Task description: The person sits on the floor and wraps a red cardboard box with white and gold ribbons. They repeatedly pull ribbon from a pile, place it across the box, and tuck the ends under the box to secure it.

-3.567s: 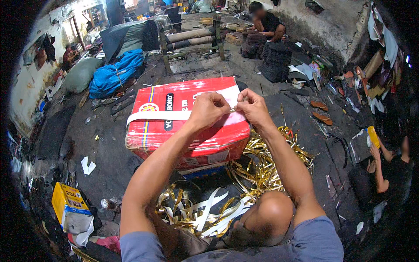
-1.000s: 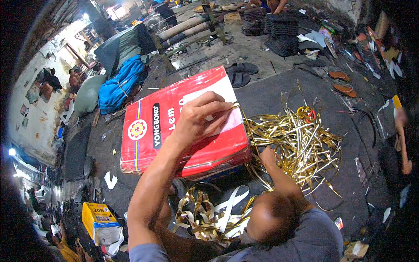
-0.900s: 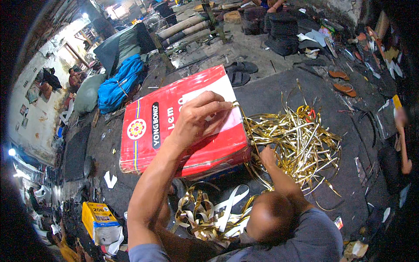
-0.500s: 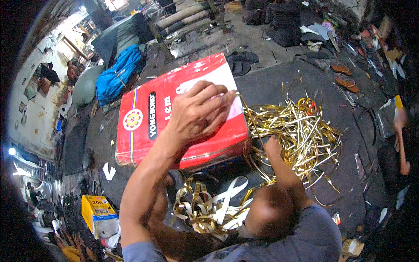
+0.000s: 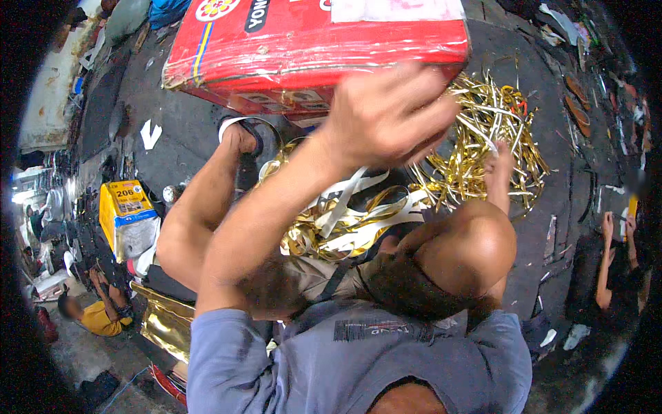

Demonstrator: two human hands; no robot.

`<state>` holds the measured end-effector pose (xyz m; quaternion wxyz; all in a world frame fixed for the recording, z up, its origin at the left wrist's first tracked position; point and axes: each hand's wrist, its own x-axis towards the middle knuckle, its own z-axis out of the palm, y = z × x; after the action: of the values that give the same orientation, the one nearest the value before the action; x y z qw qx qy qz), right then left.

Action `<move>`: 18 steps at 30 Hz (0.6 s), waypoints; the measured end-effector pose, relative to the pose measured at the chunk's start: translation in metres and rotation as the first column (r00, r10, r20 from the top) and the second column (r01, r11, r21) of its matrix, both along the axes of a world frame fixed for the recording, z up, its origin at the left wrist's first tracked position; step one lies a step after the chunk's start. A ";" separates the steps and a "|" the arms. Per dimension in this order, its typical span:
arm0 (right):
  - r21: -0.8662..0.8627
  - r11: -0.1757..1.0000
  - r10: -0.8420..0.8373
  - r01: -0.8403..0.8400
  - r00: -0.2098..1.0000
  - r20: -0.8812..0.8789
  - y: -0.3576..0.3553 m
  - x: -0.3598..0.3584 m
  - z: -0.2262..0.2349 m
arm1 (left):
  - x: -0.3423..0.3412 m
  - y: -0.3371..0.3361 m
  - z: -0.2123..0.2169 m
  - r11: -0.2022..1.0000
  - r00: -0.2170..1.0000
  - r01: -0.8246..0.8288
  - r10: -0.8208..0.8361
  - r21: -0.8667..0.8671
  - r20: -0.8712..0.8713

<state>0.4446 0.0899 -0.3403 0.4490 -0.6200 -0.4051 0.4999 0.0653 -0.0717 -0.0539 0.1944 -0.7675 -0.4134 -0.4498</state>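
My left hand [image 5: 393, 114] is raised over the near edge of a red cardboard box [image 5: 296, 58], its fingers curled and smeared by motion. What lies in its grip, if anything, cannot be made out. My right hand [image 5: 499, 164] is at the right, fingers drawn together on the strips of a tangled heap of shiny gold strips [image 5: 476, 124]. My right knee hides part of that forearm. Between my legs lies a second bunch of wider gold and white ribbon loops [image 5: 338, 214]. The box carries a white patch [image 5: 396, 10] on top.
A yellow, blue and white carton [image 5: 129, 214] stands left of my leg, near a gold foil sheet [image 5: 167, 319]. White scraps [image 5: 150, 134] lie on the dark floor. Brown sandals [image 5: 578, 107] are at the right. Other people [image 5: 103, 303] sit at the far left and right.
The view has tipped down toward my lap, so the box appears higher. My left hand has come off the box top toward its near right corner. My right hand has shifted rightward along the heap.
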 end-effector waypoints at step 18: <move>0.380 0.517 0.725 -0.767 0.628 0.284 -0.122 -0.083 0.337 | 0.053 -0.045 -0.046 0.129 0.857 0.498 0.080 -0.857 0.510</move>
<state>0.3618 -0.0326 -0.0033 0.3071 -0.2797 -0.7584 0.5023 0.1183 -0.1166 -0.0996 -0.5129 -0.6347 -0.5176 -0.2573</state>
